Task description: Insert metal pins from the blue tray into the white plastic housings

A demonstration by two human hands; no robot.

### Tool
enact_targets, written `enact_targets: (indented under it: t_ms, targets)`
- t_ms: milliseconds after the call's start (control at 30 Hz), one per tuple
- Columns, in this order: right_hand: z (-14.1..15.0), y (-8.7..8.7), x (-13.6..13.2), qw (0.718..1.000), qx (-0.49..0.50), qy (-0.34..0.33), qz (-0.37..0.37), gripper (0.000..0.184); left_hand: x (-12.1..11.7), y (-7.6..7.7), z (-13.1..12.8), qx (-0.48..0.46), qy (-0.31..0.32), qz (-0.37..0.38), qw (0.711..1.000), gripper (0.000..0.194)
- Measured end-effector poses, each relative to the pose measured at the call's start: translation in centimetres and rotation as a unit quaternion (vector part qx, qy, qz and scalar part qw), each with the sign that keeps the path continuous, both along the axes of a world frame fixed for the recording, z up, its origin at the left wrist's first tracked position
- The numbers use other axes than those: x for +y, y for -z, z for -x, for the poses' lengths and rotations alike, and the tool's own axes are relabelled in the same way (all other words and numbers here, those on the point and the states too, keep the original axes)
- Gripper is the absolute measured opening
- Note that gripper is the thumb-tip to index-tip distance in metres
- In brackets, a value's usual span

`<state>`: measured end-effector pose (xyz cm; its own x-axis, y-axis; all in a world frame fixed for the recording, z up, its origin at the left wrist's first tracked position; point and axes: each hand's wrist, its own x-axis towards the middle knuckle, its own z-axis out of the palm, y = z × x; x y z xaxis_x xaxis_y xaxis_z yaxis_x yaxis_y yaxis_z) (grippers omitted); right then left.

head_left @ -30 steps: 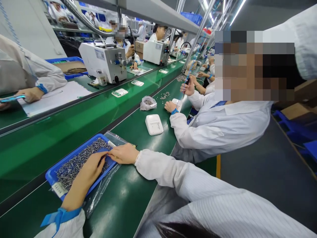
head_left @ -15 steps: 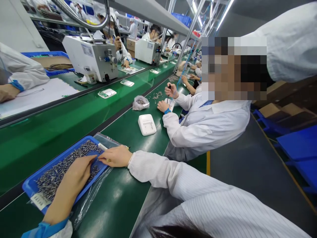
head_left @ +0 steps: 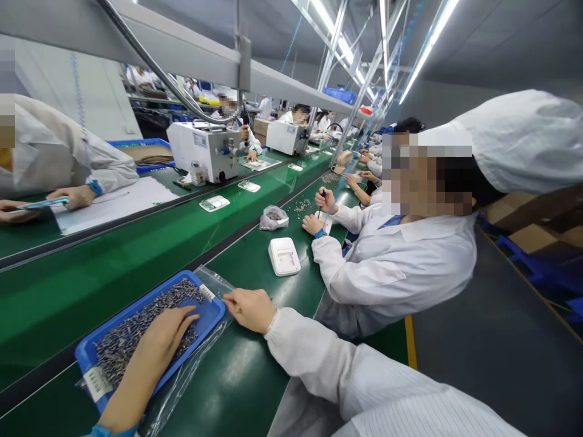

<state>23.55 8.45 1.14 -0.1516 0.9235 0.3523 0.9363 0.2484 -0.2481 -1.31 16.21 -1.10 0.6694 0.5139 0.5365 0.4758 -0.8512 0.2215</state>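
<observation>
A blue tray [head_left: 207, 315] full of small grey screws [head_left: 146, 321] stands on the green bench at my lower left. Over its near side reaches my left hand [head_left: 159, 343], the finger and thumb tips slightly apart above the bare blue end. I see nothing between them. Just beyond the tray's right end is my right hand [head_left: 250, 309], its fingers curled closed. A small yellowish bit shows at those fingers, too little to name. Under the tray and beside it lies a clear plastic bag [head_left: 212, 279].
A white plastic housing [head_left: 285, 257] lies farther along the bench, near a bag of small parts [head_left: 274, 218]. A co-worker [head_left: 387, 279] sits to my right, holding a dark-handled tool. White boards [head_left: 214, 203] lie on the green conveyor; a white machine [head_left: 203, 152] stands across it.
My hands' fingertips were together over the tray's right end; now they are apart, with my right hand drawn off to the right. The whole view has shifted too.
</observation>
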Motion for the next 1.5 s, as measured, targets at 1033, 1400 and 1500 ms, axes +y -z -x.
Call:
enact_targets:
  t_ms: [1033, 1400, 1500]
  targets:
    - [3.0, -5.7, -9.3, 0.946, 0.07, -0.064, 0.31, 0.018, -13.6, -0.9, -3.3, 0.0, 0.018, 0.321, 0.947, 0.097]
    - [5.1, -4.1, -8.5, 0.965, -0.146, -0.019, 0.217, 0.027, -12.2, -1.3, -2.5, 0.044, 0.028, 0.331, 0.942, 0.086]
    - [5.2, -3.7, -8.8, 0.967, -0.138, -0.019, 0.212, 0.028, -12.3, -1.3, -2.6, 0.047, 0.031, 0.326, 0.944, 0.088]
